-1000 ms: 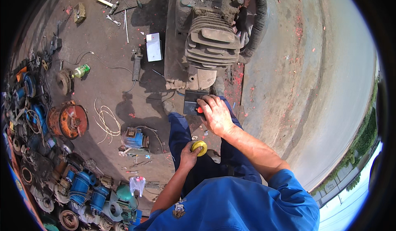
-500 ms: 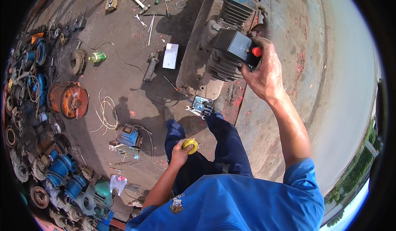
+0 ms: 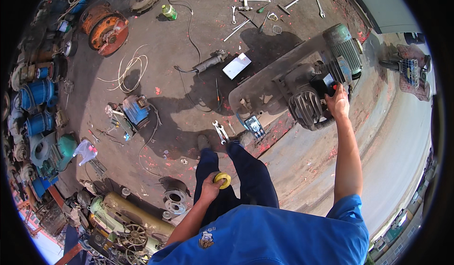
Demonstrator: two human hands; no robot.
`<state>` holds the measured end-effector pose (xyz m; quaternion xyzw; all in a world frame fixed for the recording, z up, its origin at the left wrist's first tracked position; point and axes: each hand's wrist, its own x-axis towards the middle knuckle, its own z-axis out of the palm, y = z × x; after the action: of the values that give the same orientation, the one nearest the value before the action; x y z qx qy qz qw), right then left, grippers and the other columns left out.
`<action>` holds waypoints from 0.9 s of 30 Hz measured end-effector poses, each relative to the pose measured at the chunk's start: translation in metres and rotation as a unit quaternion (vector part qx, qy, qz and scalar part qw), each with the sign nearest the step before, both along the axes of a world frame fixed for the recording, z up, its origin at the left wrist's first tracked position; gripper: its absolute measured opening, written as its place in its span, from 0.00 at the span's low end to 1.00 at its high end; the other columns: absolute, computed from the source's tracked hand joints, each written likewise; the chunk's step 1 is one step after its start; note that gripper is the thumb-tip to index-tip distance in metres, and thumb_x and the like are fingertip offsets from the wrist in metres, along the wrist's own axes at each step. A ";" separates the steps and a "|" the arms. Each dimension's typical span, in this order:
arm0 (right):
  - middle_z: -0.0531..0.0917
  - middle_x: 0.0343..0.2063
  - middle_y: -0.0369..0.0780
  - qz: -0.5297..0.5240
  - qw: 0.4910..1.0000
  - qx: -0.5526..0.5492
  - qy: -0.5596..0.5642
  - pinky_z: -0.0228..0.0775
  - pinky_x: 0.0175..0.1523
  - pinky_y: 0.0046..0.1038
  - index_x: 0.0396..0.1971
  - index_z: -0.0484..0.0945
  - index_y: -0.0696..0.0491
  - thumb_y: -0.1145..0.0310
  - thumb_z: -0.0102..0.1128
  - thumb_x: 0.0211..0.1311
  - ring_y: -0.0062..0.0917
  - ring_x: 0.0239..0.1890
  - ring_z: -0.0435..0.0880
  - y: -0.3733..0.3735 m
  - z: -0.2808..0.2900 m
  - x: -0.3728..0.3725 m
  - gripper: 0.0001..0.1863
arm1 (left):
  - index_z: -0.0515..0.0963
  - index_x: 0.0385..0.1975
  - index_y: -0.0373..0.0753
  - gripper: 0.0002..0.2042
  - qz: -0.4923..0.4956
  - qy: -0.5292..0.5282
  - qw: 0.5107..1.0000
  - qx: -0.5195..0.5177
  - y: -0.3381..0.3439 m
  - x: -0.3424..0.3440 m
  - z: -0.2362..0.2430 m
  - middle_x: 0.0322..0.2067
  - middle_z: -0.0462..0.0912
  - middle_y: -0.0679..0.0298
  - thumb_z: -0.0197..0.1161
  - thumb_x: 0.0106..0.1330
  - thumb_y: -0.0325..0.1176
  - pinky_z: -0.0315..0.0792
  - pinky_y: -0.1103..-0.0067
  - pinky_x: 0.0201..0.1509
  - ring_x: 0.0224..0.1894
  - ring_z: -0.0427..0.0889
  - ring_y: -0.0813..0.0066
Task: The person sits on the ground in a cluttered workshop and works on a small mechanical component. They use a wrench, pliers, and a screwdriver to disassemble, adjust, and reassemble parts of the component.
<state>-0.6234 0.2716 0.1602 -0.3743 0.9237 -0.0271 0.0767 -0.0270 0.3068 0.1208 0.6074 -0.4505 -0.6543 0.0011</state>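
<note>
The person in the blue shirt stands astride on the stained ground, at the near end of a long tank (image 3: 266, 91). The right hand (image 3: 338, 104) reaches out and is clamped on a black box (image 3: 326, 82) with a red knob (image 3: 335, 87). That box is by the tank's right edge, between the finned block (image 3: 308, 110) and the green motor (image 3: 345, 49) at the far right corner; whether it touches the machine, I cannot tell. The left hand (image 3: 209, 189), low in front of the legs, has its fingers closed around a round yellow piece (image 3: 223, 180).

Just off the tank's near corner lies a small blue and black electrical part (image 3: 254, 127), with two wrenches (image 3: 220, 132) beside it, nearer the shoes. Off the tank's left edge I see a white box (image 3: 237, 66), and next to it a grinder (image 3: 211, 61) and a screwdriver (image 3: 218, 94). A pale cord (image 3: 126, 74) lies loose farther left, near a blue motor (image 3: 135, 110). Toward the ground's far left corner sit a rusty orange drum (image 3: 109, 35) and a green bottle (image 3: 169, 12)
</note>
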 end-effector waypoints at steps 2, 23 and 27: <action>0.79 0.54 0.50 -0.001 1.000 0.008 0.003 0.71 0.62 0.43 0.62 0.67 0.55 0.65 0.73 0.53 0.47 0.58 0.77 0.000 -0.002 -0.004 0.36 | 0.78 0.54 0.31 0.19 0.012 0.003 1.000 -0.012 0.003 0.006 0.007 0.45 0.86 0.56 0.68 0.64 0.28 0.76 0.76 0.56 0.47 0.84 0.70; 0.79 0.56 0.47 0.064 0.859 0.049 -0.505 0.74 0.61 0.37 0.64 0.66 0.59 0.70 0.67 0.63 0.35 0.56 0.80 0.067 0.065 0.474 0.32 | 0.79 0.57 0.34 0.20 -0.010 0.174 0.984 -0.037 -0.037 0.109 0.050 0.52 0.81 0.57 0.69 0.64 0.26 0.75 0.75 0.60 0.53 0.82 0.67; 0.84 0.46 0.44 -0.026 0.784 0.061 -0.618 0.80 0.51 0.28 0.57 0.73 0.62 0.68 0.65 0.67 0.26 0.46 0.84 0.075 0.046 0.537 0.22 | 0.77 0.59 0.34 0.22 0.110 0.229 0.967 0.027 -0.019 0.131 0.060 0.53 0.80 0.57 0.68 0.65 0.26 0.75 0.74 0.62 0.55 0.82 0.68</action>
<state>-0.0868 0.3466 0.2063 -0.2481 0.6879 -0.1984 0.6526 0.1042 0.2873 0.1805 0.4871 -0.3508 -0.7838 0.1594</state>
